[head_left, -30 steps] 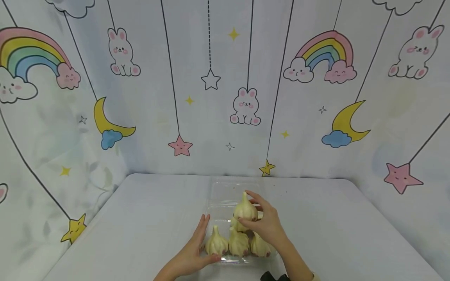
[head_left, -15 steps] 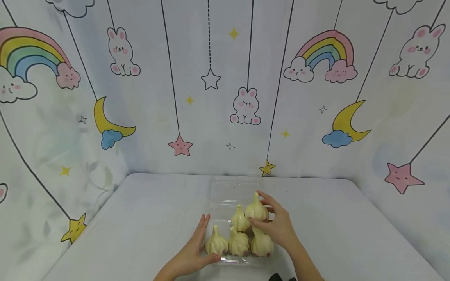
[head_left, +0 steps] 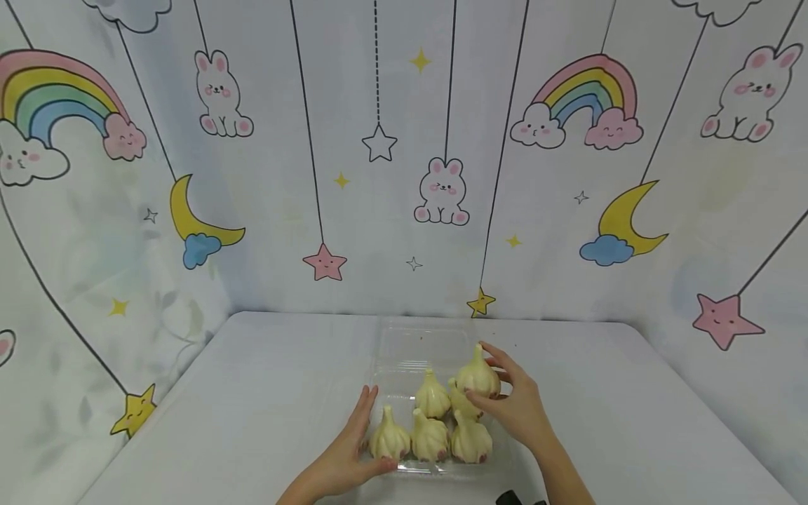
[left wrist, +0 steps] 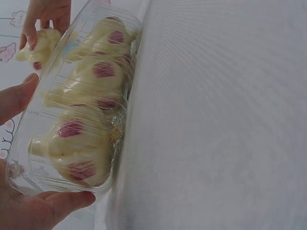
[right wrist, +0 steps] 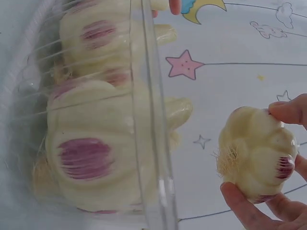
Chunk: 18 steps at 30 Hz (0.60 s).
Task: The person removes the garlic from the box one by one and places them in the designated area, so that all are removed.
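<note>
— Holding what, the right hand [head_left: 514,407]?
— One garlic bulb [head_left: 477,377], pinched in its fingertips just above the clear plastic tray's [head_left: 404,351] right side.
— And inside the tray?
— Five more bulbs [head_left: 429,438], upright, three in front, two behind.
— The left hand [head_left: 346,456]?
— Fingers straight along the tray's left wall, thumb under its near corner, on the white bench [head_left: 252,400].
</note>
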{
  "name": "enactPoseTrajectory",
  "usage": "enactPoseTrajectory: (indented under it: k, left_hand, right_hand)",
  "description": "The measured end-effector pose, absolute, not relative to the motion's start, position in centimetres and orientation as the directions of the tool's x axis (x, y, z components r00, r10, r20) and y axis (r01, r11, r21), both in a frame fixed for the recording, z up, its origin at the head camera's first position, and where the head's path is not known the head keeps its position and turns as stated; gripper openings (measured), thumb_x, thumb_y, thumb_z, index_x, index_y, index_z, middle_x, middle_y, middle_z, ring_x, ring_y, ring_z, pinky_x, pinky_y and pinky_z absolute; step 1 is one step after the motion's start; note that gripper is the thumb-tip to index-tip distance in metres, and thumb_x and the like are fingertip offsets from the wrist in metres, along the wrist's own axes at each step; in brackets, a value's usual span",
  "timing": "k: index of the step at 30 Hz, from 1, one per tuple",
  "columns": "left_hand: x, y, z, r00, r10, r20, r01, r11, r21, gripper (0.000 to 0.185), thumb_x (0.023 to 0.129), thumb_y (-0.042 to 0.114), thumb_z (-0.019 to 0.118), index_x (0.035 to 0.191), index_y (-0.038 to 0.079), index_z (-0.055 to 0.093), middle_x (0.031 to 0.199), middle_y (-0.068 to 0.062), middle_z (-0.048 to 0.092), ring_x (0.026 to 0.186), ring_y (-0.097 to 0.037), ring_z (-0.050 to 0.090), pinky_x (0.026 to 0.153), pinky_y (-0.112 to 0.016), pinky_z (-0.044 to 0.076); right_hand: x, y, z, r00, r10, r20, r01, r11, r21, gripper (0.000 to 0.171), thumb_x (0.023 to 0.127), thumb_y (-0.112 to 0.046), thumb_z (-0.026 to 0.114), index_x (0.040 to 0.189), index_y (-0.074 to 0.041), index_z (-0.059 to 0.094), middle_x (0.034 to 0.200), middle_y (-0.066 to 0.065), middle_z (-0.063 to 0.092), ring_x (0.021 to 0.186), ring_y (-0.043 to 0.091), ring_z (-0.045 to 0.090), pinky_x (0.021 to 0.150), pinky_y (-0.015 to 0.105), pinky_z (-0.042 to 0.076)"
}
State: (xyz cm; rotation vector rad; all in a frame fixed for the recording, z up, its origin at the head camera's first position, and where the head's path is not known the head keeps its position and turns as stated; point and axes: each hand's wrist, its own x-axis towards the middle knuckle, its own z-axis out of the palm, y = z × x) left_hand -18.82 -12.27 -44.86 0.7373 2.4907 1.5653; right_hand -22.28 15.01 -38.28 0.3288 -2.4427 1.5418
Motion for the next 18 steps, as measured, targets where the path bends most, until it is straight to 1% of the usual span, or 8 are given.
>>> enactPoseTrajectory:
  k: [3, 9, 12, 18]
  left_hand:
    - [-18.8, -12.2, -44.9, -0.878, 0.452, 0.157, 0.337, 0.350, 0.874, 0.094, 0.076, 0.028, 0.064, 0.135, 0.028, -0.009, 0.138, -0.017, -0.019, 0.120, -0.048, 0.000, 0.079, -0.061, 0.032]
    - [-18.8, -12.3, -44.7, -0.868, 0.461, 0.185, 0.365, 0.339, 0.867, 0.095, 0.076, 0.025, 0.064, 0.136, 0.025, -0.009, 0.137, -0.020, -0.018, 0.119, -0.050, 0.002, 0.078, -0.060, 0.035]
    - [-18.7, -12.2, -44.5, -0.867, 0.461, 0.188, 0.367, 0.337, 0.867, 0.096, 0.075, 0.024, 0.065, 0.136, 0.025, -0.009, 0.137, -0.020, -0.018, 0.119, -0.050, 0.002, 0.078, -0.060, 0.035]
    - [-18.8, -12.2, -44.6, -0.869, 0.459, 0.185, 0.369, 0.351, 0.861, 0.096, 0.075, 0.025, 0.065, 0.136, 0.025, -0.009, 0.137, -0.020, -0.018, 0.119, -0.050, 0.003, 0.078, -0.059, 0.036]
  right_hand:
    - [-22.3, 15.5, -38.3, -0.949, -0.065, 0.310, -0.307, 0.428, -0.850, 0.071, 0.063, -0.024, 0.075, 0.123, -0.033, 0.040, 0.114, 0.008, 0.046, 0.098, 0.029, 0.047, 0.061, 0.023, 0.049]
    - [-22.3, 16.4, -38.1, -0.946, -0.065, 0.317, -0.313, 0.439, -0.842, 0.068, 0.064, -0.023, 0.074, 0.123, -0.034, 0.040, 0.114, 0.009, 0.045, 0.099, 0.030, 0.047, 0.063, 0.024, 0.049]
    - [-22.3, 16.9, -38.1, -0.943, -0.067, 0.325, -0.321, 0.437, -0.840, 0.069, 0.065, -0.021, 0.074, 0.124, -0.031, 0.040, 0.114, 0.010, 0.045, 0.100, 0.031, 0.047, 0.063, 0.025, 0.049]
    - [-22.3, 17.8, -38.3, -0.946, -0.064, 0.319, -0.313, 0.450, -0.836, 0.069, 0.066, -0.024, 0.073, 0.125, -0.031, 0.039, 0.117, 0.011, 0.043, 0.102, 0.031, 0.046, 0.065, 0.026, 0.049]
